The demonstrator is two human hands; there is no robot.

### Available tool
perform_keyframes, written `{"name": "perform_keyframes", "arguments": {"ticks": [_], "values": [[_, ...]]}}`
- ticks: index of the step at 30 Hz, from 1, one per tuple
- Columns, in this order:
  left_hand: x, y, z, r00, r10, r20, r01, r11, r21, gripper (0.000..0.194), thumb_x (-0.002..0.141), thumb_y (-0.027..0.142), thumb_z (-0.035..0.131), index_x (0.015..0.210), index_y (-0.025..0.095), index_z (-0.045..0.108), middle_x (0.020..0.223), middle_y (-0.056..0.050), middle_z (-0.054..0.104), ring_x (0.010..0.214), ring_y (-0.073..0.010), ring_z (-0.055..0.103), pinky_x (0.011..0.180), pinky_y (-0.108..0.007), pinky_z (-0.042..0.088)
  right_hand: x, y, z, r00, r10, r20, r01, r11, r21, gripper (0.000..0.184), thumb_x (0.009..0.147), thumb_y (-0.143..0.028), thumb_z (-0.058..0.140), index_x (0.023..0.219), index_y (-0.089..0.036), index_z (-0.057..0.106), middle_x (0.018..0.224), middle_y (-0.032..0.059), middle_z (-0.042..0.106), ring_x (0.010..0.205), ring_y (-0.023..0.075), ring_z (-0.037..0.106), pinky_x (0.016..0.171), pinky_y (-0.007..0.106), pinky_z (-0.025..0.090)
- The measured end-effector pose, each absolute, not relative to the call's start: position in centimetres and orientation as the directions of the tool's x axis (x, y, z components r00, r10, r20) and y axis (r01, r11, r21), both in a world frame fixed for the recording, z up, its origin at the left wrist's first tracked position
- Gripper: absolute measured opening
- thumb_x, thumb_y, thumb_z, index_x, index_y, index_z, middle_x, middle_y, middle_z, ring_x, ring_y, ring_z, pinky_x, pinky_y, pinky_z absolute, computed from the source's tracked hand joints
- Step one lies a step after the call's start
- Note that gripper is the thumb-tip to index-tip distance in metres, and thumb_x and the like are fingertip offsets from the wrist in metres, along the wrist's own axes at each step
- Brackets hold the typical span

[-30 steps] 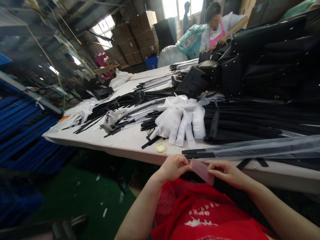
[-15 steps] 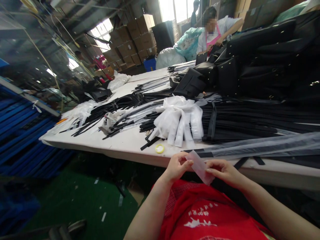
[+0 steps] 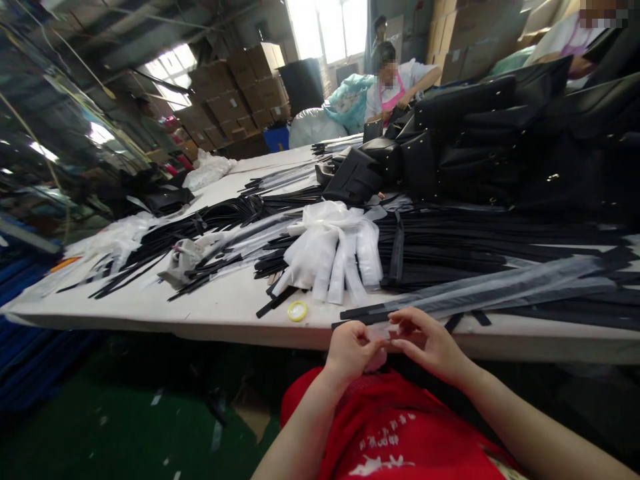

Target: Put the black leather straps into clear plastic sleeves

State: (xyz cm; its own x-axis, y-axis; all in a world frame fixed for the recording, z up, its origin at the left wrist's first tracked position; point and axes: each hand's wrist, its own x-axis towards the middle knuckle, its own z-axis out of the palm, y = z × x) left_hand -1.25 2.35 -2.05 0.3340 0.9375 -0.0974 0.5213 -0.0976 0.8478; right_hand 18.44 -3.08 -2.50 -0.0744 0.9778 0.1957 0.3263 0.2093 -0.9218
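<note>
My left hand (image 3: 353, 350) and my right hand (image 3: 425, 340) meet at the near edge of the white table (image 3: 210, 313), fingertips pinched together on a small pale translucent strip (image 3: 379, 333), mostly hidden between them. Just beyond my fingers lie black straps in a clear plastic sleeve (image 3: 480, 290). A yellow tape ring (image 3: 297, 311) sits left of my hands. A bundle of white wrapped pieces (image 3: 333, 250) lies behind it.
Heaps of black straps (image 3: 500, 240) and black bags (image 3: 480, 140) cover the table's right and far side. Loose straps and plastic lie at the left. A person in a pink apron (image 3: 395, 83) works at the far end. Cardboard boxes (image 3: 235, 93) stand behind.
My hands have drawn together and risen to the table edge. The pale strip, earlier stretched between them, is now bunched in my fingertips. The view has swung to the right.
</note>
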Motion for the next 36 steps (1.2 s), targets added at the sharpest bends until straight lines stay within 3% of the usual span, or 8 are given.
{"name": "perform_keyframes", "arguments": {"ticks": [5,9,12,18,24,28,32,36], "values": [[-0.9,2.7,-2.0,0.422,0.889,-0.181,0.638,-0.149,0.755,0.027,0.072,0.038,0.073,0.059,0.016,0.065,0.057,0.001,0.061,0.054,-0.0119,0.05,0.053,-0.023,0.035,18.4,-3.6,-0.8,-0.127,0.9,0.417,0.487,0.422,-0.765,0.016,0.089,-0.031,0.062,0.101,-0.022,0.067,0.101,0.009,0.063,0.09,0.0182,0.061,0.078,0.03,0.054],[-0.9,2.7,-1.7,0.469,0.864,-0.182,0.663,-0.209,0.718,0.03,0.072,0.039,0.073,0.056,0.016,0.063,0.054,0.002,0.057,0.052,-0.0116,0.046,0.051,-0.024,0.029,18.5,-3.3,-0.7,-0.229,0.879,0.418,0.559,0.471,-0.683,0.015,0.088,-0.028,0.063,0.1,-0.025,0.072,0.115,0.0093,0.062,0.098,0.0192,0.061,0.086,0.033,0.053],[-0.9,2.5,-1.3,0.507,0.85,-0.146,0.622,-0.244,0.744,0.026,0.07,0.039,0.076,0.062,0.016,0.066,0.062,0.0,0.063,0.059,-0.0138,0.052,0.055,-0.024,0.033,18.3,-3.3,-0.7,-0.283,0.875,0.393,0.59,0.482,-0.648,0.013,0.089,-0.025,0.061,0.093,-0.025,0.073,0.117,0.0083,0.062,0.102,0.0197,0.06,0.088,0.034,0.051],[-1.0,2.5,-1.4,0.506,0.859,-0.085,0.533,-0.233,0.814,0.017,0.076,0.025,0.07,0.061,0.018,0.068,0.067,-0.001,0.066,0.068,-0.0156,0.058,0.066,-0.024,0.039,20.2,-1.3,-0.9,-0.222,0.923,0.315,0.555,0.385,-0.737,0.016,0.091,-0.029,0.059,0.084,-0.022,0.071,0.111,0.0078,0.065,0.103,0.0188,0.062,0.091,0.032,0.05],[-1.1,2.2,-2.1,0.414,0.904,-0.108,0.558,-0.159,0.815,0.015,0.07,0.021,0.073,0.058,0.016,0.065,0.064,0.0,0.063,0.064,-0.0144,0.054,0.062,-0.024,0.037,27.5,7.7,-2.9,0.165,0.958,0.234,0.863,-0.025,-0.505,0.019,0.089,-0.02,0.055,0.097,-0.015,0.07,0.1,0.0116,0.068,0.096,0.0231,0.062,0.09,0.035,0.047],[-1.2,1.8,-2.5,0.417,0.901,-0.124,0.522,-0.125,0.844,0.012,0.071,0.021,0.073,0.061,0.017,0.067,0.067,0.0,0.066,0.067,-0.0145,0.057,0.067,-0.024,0.039,29.7,11.9,-3.7,0.143,0.976,0.165,0.891,-0.054,-0.45,0.012,0.076,-0.011,0.062,0.077,-0.015,0.073,0.088,0.0111,0.067,0.089,0.0232,0.063,0.087,0.033,0.046],[-2.3,1.9,-2.7,0.361,0.923,-0.135,0.567,-0.102,0.817,0.014,0.071,0.024,0.073,0.061,0.016,0.066,0.068,0.0,0.065,0.068,-0.0153,0.057,0.065,-0.024,0.039,32.5,13.3,-1.2,0.092,0.986,0.142,0.886,-0.016,-0.464,0.012,0.08,-0.023,0.063,0.076,-0.017,0.072,0.086,0.0082,0.068,0.087,0.0214,0.062,0.084,0.03,0.046],[-2.6,2.1,-1.6,0.378,0.922,-0.083,0.573,-0.163,0.803,0.015,0.073,0.023,0.072,0.061,0.017,0.065,0.067,0.0,0.065,0.068,-0.0158,0.058,0.065,-0.025,0.041,35.9,11.9,4.6,0.099,0.986,0.134,0.817,-0.003,-0.577,0.043,0.094,-0.051,0.042,0.083,-0.018,0.068,0.07,0.0028,0.063,0.065,0.0163,0.058,0.065,0.026,0.047]]}}
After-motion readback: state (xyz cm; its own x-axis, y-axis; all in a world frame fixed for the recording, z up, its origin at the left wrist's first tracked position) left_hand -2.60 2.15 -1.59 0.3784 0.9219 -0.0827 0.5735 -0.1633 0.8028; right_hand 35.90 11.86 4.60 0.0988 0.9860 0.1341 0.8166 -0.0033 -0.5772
